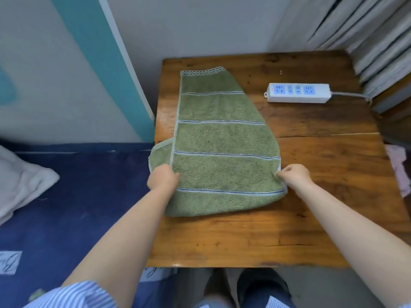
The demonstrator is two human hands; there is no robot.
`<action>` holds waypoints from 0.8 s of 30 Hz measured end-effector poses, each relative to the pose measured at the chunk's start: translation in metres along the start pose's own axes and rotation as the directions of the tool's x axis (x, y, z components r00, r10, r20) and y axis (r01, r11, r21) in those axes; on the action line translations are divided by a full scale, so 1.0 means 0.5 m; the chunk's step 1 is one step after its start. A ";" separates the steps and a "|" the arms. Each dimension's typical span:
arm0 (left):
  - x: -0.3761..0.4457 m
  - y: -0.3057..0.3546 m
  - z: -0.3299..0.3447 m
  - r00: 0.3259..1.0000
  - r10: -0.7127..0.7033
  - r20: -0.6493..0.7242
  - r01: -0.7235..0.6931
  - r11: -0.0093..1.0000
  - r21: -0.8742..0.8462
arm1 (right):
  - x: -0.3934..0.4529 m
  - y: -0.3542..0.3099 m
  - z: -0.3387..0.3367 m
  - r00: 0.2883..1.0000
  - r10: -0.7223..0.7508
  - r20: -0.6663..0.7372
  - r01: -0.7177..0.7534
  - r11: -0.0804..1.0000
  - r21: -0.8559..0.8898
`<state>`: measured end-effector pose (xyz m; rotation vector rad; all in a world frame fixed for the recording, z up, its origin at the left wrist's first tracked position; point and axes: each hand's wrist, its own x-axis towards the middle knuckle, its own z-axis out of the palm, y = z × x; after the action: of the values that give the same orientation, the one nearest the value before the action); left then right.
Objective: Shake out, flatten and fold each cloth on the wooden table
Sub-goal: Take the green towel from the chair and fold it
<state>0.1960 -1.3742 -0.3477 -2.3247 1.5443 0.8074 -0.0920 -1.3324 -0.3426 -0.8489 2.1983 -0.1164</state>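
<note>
My left hand (163,177) and right hand (294,175) pinch the green towel's (222,138) side edges on the worktop (311,230); its nine-o'clock corner overhangs, and my fingertips are hidden.

Premises: a bedroom in a home. Evidence: bed (66,196) with blue sheet and white pillow (20,181) beside a wooden table (289,230); curtain (367,30) at its far right corner; 1 power strip (298,92) on it.
</note>
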 end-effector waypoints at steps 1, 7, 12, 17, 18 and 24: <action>0.006 0.000 0.004 1.000 -0.024 -0.011 0.024 0.999 -0.037 | 0.005 0.000 0.002 1.000 0.008 0.007 -0.008 1.000 0.000; 0.022 0.008 -0.024 0.997 -0.077 0.026 0.081 0.926 -0.369 | 0.008 -0.040 -0.011 0.997 0.081 0.010 -0.080 0.940 0.331; 0.013 0.102 -0.200 0.970 0.087 -0.228 -0.219 0.727 -0.651 | -0.030 -0.218 -0.122 0.979 -0.161 -0.129 0.206 0.734 0.647; -0.021 0.201 -0.461 0.820 0.079 -0.567 -0.532 0.470 -0.704 | -0.113 -0.441 -0.276 0.843 -0.413 -0.343 0.522 0.481 0.705; -0.029 0.211 -0.504 0.784 0.059 -0.618 -0.584 0.409 -0.701 | -0.133 -0.474 -0.308 0.811 -0.438 -0.387 0.564 0.416 0.713; -0.069 0.182 -0.625 0.645 -0.137 -0.752 -0.682 0.342 -0.647 | -0.230 -0.526 -0.438 0.714 -0.458 -0.530 0.653 0.160 0.741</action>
<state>0.2017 -1.5347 -0.0625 -3.5589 2.3526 1.1508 -0.0446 -1.5045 -0.0287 -0.9237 1.3838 -1.7049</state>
